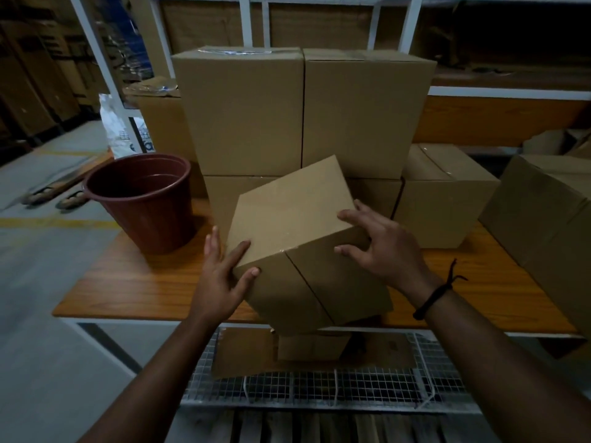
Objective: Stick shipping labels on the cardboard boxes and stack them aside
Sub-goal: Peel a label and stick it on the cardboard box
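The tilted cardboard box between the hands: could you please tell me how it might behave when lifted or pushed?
The cardboard box probably stays stiff: its faces look flat and its seam taped. It seems light for its size, since the left hand and right hand hold it tilted with fingers alone. Tilted over the table edge, it may tip if released.
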Tool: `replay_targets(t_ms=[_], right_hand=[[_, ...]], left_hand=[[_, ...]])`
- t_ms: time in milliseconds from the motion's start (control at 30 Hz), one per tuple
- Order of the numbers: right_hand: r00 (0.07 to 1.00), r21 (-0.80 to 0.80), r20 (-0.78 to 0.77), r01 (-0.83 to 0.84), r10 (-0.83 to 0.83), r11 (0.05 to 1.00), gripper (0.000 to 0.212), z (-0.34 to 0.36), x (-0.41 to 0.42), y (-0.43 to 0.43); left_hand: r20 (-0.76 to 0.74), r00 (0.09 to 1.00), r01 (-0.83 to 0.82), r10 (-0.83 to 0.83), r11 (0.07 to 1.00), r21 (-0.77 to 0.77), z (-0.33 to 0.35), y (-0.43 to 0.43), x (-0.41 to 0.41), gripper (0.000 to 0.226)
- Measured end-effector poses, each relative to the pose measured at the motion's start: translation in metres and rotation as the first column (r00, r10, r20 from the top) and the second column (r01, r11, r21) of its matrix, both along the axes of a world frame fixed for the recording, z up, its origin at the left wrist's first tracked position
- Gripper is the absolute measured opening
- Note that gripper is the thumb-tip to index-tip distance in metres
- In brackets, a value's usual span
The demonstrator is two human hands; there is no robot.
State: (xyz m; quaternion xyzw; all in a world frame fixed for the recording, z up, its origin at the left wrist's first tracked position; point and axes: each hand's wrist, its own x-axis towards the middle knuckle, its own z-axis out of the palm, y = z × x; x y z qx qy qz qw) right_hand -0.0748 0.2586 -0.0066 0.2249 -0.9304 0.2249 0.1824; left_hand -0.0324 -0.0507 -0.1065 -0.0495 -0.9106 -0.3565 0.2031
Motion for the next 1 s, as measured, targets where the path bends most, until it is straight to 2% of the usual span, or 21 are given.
replay_targets(t_ms=[67, 133, 267, 400, 500, 567, 667, 733, 800, 867, 1000], right_hand=[[0.999, 0.047, -0.039, 0.005, -0.003, 0.999, 0.063, 0.004, 0.0, -0.011], [0.997, 0.074, -0.079, -0.013, 0.019, 0.997, 0.064, 0.004, 0.002, -0.023], [0.991, 0.005, -0.093, -0.1, 0.1, 0.995, 0.077, -0.002, 0.003, -0.04], [0.969, -0.131, 0.116, -0.201, 0.216, 0.971, 0.092, -0.022, -0.004, -0.027], [0.958, -0.048, 0.257, -0.121, 0.129, 0.992, 0.097, -0.053, -0.006, -0.012], [0.946, -0.049, 0.31, -0.079, 0.09, 0.996, 0.1, -0.069, -0.007, -0.008], [0.949, -0.065, 0.301, -0.079, 0.095, 0.995, 0.095, -0.073, -0.007, -0.017], [0.951, -0.078, 0.292, -0.086, 0.106, 0.993, 0.083, -0.07, -0.006, -0.023], [0.938, -0.169, 0.333, -0.046, 0.101, 0.984, 0.073, -0.067, -0.007, -0.025], [0.901, -0.3, 0.422, 0.035, 0.1, 0.953, 0.071, -0.069, -0.014, -0.022], [0.785, -0.44, 0.582, 0.085, 0.212, 0.894, 0.075, -0.07, -0.026, -0.015]], left_hand=[[-0.104, 0.993, 0.011, -0.046, 0.949, -0.316, 0.016, 0.003, -0.003, 0.066], [-0.106, 0.987, 0.058, -0.118, 0.89, -0.453, 0.038, 0.014, -0.003, 0.073], [-0.041, 0.988, 0.115, -0.146, 0.896, -0.428, 0.052, 0.025, -0.007, 0.078], [-0.051, 0.989, 0.108, -0.14, 0.909, -0.402, 0.044, 0.011, -0.004, 0.076], [-0.031, 0.992, 0.103, -0.122, 0.928, -0.357, 0.042, -0.002, -0.001, 0.078], [-0.016, 0.993, 0.107, -0.119, 0.937, -0.332, 0.045, -0.005, 0.0, 0.081], [-0.011, 0.99, 0.128, -0.138, 0.947, -0.294, 0.057, 0.002, -0.002, 0.091], [-0.031, 0.992, 0.114, -0.126, 0.96, -0.255, 0.066, 0.01, -0.004, 0.098], [-0.059, 0.993, 0.084, -0.101, 0.966, -0.246, 0.07, 0.012, -0.005, 0.1], [-0.085, 0.992, 0.069, -0.095, 0.962, -0.263, 0.069, 0.009, -0.004, 0.1], [-0.117, 0.989, 0.057, -0.089, 0.966, -0.252, 0.07, 0.002, -0.004, 0.1]])
